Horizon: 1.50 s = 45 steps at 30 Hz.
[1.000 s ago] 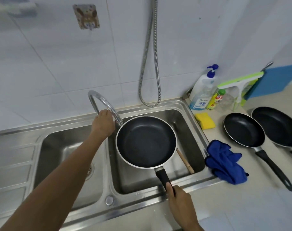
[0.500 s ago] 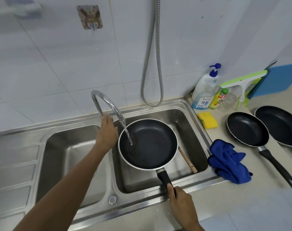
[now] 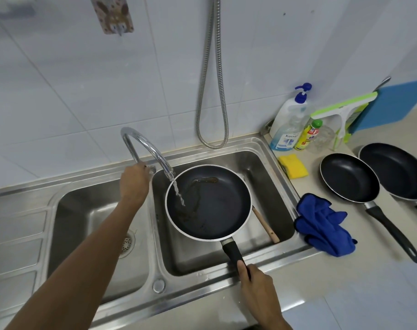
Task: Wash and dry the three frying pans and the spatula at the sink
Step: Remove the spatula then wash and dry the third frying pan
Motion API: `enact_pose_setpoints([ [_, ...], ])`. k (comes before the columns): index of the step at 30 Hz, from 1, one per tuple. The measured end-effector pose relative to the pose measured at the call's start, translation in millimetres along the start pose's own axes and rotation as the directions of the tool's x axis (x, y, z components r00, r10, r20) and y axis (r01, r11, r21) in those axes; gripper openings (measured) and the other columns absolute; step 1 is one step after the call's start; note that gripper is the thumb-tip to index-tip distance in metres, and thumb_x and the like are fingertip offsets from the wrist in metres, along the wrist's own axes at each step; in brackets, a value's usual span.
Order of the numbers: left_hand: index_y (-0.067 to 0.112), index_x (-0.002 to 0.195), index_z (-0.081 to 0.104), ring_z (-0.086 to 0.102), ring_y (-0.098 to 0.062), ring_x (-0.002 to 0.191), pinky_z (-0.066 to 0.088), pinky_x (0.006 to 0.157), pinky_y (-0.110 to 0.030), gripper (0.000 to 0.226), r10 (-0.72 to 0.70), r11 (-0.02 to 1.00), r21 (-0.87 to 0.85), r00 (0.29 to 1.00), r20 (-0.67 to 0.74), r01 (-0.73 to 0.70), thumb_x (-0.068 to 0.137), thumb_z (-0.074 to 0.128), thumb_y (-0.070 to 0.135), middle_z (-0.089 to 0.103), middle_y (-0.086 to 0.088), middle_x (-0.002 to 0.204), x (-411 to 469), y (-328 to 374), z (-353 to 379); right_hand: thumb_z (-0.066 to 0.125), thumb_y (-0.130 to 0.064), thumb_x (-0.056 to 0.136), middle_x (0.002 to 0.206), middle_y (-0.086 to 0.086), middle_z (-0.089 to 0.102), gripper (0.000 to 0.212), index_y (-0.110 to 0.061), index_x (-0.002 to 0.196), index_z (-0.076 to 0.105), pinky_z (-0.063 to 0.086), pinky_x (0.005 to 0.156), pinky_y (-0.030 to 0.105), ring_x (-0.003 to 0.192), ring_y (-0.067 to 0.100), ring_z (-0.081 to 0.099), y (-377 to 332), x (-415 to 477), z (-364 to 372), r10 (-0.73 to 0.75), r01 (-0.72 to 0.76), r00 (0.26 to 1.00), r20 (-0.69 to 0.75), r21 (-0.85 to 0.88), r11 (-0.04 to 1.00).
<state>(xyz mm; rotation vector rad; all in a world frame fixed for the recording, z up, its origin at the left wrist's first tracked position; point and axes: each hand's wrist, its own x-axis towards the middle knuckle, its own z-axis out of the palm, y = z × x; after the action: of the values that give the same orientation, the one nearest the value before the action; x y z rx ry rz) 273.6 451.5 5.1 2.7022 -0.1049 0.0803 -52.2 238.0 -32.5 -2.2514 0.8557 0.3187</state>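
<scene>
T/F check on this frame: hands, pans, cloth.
1. Water runs from the faucet into the held frying pan. True.
2. The left hand holds the yellow sponge. False: it grips at the faucet's base; the sponge lies on the counter.
3. The right hand grips the pan's handle. True.
4. The blue cloth hangs over the faucet. False: it lies on the counter, right of the sink.
5. Two more frying pans sit on the counter. True.

The counter held a blue cloth — a yellow sponge at its eleven o'clock, a black pan at one, the other pan at two.
</scene>
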Motion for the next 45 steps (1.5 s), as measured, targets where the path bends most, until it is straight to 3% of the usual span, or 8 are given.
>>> enact_pose_setpoints([
  [5,0.004,0.1,0.074,0.071,-0.038,0.079,0.06,0.074,-0.047,0.023,-0.008,1.0,0.028,1.0,-0.004,0.008,0.101,0.06,0.022,0.075,-0.021,0.091,12,-6,-1,0.008,-0.078,0.077,0.081,-0.003,0.07,0.076,-0.025,0.085,0.063,0.047,0.071,0.03,0.076,0.017,0.063,5,6,7,0.017,-0.016,0.999,-0.038,0.01,1.0],
  [13,-0.005,0.097,0.069,0.067,-0.046,0.08,0.059,0.074,-0.053,0.024,-0.007,0.997,0.073,0.999,0.032,0.005,0.101,0.054,0.013,0.071,-0.029,0.09,29,9,-6,0.033,-0.058,0.099,0.079,-0.007,0.068,0.045,-0.027,0.091,0.065,0.055,0.077,0.033,0.075,0.013,0.065,10,11,16,0.025,-0.023,0.999,-0.032,0.041,0.999],
  [22,0.001,0.094,0.067,0.07,-0.044,0.079,0.061,0.074,-0.05,0.015,-0.009,0.999,0.053,0.999,0.052,0.006,0.096,0.056,0.011,0.073,-0.024,0.088,31,14,1,0.021,-0.07,0.088,0.075,-0.003,0.066,0.057,-0.029,0.087,0.061,0.051,0.072,0.03,0.072,0.014,0.062,4,13,11,0.047,-0.045,0.998,-0.031,0.078,0.996],
  [28,0.008,0.124,0.053,0.068,-0.032,0.087,0.054,0.082,-0.042,0.029,-0.139,0.944,-0.302,0.99,0.0,0.133,0.1,0.058,0.023,0.069,-0.005,0.097,-43,25,11,0.003,-0.083,0.071,0.073,-0.002,0.062,0.081,-0.026,0.084,0.06,0.041,0.067,0.03,0.069,0.019,0.054,5,15,12,0.059,-0.056,0.997,-0.049,0.072,0.996],
  [34,0.019,0.08,0.058,0.062,-0.015,0.064,0.04,0.061,-0.029,0.027,-0.168,0.897,-0.37,0.962,0.217,0.24,0.101,0.059,0.037,0.062,0.007,0.067,-165,42,46,0.032,-0.058,0.1,0.076,-0.004,0.06,0.046,-0.024,0.088,0.061,0.045,0.072,0.031,0.074,0.019,0.057,2,9,9,0.053,-0.053,0.999,-0.009,0.045,0.998],
  [38,0.015,0.078,0.062,0.062,-0.015,0.062,0.05,0.06,-0.032,0.043,-0.175,0.843,-0.377,0.86,0.48,0.382,0.101,0.053,0.049,0.063,0.002,0.065,-208,64,67,0.036,-0.052,0.102,0.088,0.001,0.072,0.041,-0.024,0.089,0.062,0.043,0.072,0.031,0.076,0.019,0.056,6,6,13,0.05,-0.05,0.999,0.016,0.026,0.998],
  [41,0.008,0.085,0.064,0.069,-0.024,0.069,0.064,0.07,-0.037,0.049,-0.234,0.594,-0.378,0.602,0.763,0.71,0.095,0.061,0.056,0.068,-0.011,0.075,-228,85,81,0.039,-0.049,0.103,0.1,0.006,0.074,0.041,-0.02,0.092,0.066,0.038,0.072,0.031,0.092,0.027,0.065,5,5,19,0.021,-0.021,1.0,0.007,0.027,0.999],
  [45,0.006,0.097,0.074,0.076,-0.024,0.084,0.062,0.087,-0.039,0.064,-0.175,0.316,-0.34,0.407,0.896,0.885,0.075,0.074,0.067,0.079,-0.009,0.089,-240,101,100,0.036,-0.049,0.102,0.102,-0.003,0.076,0.039,-0.027,0.105,0.068,0.049,0.079,0.029,0.085,0.014,0.065,2,3,28,0.014,-0.019,0.998,0.055,0.089,0.996],
])
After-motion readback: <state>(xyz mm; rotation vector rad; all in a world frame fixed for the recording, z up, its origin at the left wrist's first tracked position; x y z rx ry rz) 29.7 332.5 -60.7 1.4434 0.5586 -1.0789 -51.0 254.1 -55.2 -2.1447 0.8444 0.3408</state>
